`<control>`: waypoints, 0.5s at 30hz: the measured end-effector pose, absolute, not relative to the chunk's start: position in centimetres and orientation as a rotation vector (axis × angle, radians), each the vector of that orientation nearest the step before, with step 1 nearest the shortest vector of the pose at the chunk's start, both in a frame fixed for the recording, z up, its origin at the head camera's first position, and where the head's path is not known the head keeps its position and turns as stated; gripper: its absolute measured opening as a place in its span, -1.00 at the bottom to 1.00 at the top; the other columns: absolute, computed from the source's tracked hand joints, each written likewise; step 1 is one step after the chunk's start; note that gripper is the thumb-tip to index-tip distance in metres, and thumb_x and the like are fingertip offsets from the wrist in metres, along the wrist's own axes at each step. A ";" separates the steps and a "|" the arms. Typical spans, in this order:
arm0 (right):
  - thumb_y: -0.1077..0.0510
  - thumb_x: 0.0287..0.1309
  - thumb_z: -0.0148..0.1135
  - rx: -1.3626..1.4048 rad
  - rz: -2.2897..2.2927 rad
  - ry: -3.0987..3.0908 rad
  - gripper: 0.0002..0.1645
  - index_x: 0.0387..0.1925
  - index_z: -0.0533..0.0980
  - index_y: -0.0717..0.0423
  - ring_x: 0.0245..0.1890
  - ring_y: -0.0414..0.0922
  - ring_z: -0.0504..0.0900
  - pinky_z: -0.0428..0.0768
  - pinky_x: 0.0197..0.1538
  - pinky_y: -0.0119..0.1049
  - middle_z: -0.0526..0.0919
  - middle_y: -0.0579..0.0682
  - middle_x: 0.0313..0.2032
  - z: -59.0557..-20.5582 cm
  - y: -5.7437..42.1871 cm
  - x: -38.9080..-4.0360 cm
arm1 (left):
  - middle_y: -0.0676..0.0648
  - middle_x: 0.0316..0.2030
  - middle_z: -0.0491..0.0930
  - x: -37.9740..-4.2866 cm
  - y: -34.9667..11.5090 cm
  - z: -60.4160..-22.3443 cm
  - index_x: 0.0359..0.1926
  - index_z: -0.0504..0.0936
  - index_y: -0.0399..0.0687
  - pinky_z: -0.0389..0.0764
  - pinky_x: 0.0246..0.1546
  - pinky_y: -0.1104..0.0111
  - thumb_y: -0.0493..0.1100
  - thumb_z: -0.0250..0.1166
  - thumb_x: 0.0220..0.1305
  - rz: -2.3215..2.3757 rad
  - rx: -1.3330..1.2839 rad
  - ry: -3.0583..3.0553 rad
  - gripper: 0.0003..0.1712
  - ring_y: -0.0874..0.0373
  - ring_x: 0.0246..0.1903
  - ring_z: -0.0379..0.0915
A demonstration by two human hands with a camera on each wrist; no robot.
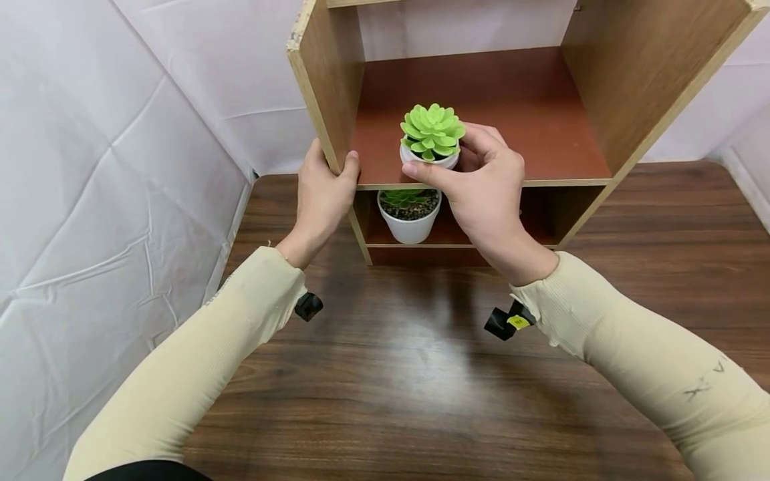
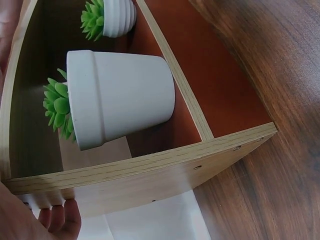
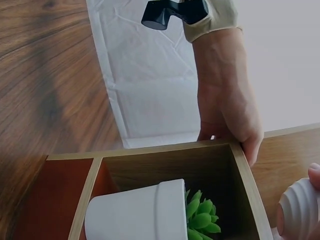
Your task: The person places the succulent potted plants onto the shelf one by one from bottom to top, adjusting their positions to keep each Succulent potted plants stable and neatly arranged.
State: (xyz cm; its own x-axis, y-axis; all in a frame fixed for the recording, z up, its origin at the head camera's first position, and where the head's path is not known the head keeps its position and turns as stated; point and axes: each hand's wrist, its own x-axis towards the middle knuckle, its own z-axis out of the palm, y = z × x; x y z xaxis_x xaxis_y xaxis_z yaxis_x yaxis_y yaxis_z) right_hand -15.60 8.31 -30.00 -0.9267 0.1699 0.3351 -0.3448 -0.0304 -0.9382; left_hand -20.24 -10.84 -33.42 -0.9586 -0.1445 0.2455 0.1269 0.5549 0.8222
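Between thumb and fingers, my right hand [image 1: 490, 184] grips a small potted succulent [image 1: 432, 130], bright green in a white pot, just over the front of the middle board [image 1: 481, 127]. The pot's ribbed side [image 3: 299, 210] shows in the right wrist view. My left hand [image 1: 325, 194] holds the front edge of the cabinet's left side panel [image 1: 327, 87], thumb inside and fingers outside. Below, in the lower compartment, stands a larger smooth white pot [image 2: 122, 95] with a green succulent. A second ribbed pot [image 2: 120, 17] with a green plant stands deeper along that shelf.
The wooden cabinet's right side panel [image 1: 650, 80] rises beyond my right hand. Dark wood flooring [image 1: 421, 374] lies in front of the cabinet. White sheeting [image 1: 120, 167] covers the wall at the left. A black wrist camera [image 1: 505, 322] hangs under my right cuff.
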 end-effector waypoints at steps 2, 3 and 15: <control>0.37 -0.26 0.63 0.184 2.030 -1.908 -0.39 -0.02 0.66 0.23 -0.17 -0.07 0.67 0.56 0.00 -0.28 0.51 0.05 -0.11 -30.5 8.3 -16.2 | -0.07 -0.11 0.55 -20.3 -10.7 -33.4 0.02 0.51 -0.14 0.43 -0.07 0.30 -0.06 0.19 0.37 -1.353 0.016 -2.510 -0.69 0.14 -0.10 0.45; 0.36 -0.27 0.64 0.189 2.036 -1.907 -0.38 -0.02 0.66 0.22 -0.16 -0.07 0.67 0.56 0.00 -0.28 0.51 0.05 -0.11 -30.7 8.3 -16.5 | -0.07 -0.10 0.55 -20.3 -10.7 -33.4 0.03 0.51 -0.14 0.43 -0.06 0.30 -0.06 0.19 0.37 -1.350 0.017 -2.512 -0.68 0.14 -0.09 0.46; 0.24 -0.30 0.69 0.169 1.979 -2.012 -0.34 -0.01 0.67 0.16 -0.12 -0.12 0.67 0.55 0.01 -0.33 0.53 0.02 -0.10 -30.6 7.6 -17.9 | -0.06 -0.07 0.56 -20.3 -10.5 -33.4 0.07 0.52 -0.13 0.43 -0.05 0.31 -0.06 0.19 0.36 -1.349 0.025 -2.509 -0.66 0.14 -0.07 0.46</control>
State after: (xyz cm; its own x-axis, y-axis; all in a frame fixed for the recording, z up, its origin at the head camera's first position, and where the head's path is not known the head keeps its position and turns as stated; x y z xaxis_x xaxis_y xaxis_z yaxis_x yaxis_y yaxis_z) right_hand -17.88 7.58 -30.65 -0.9438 0.1339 0.3021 -0.2998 0.0372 -0.9533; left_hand -20.25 -10.51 -33.41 -0.9572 -0.1519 0.2463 0.1216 0.5612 0.8187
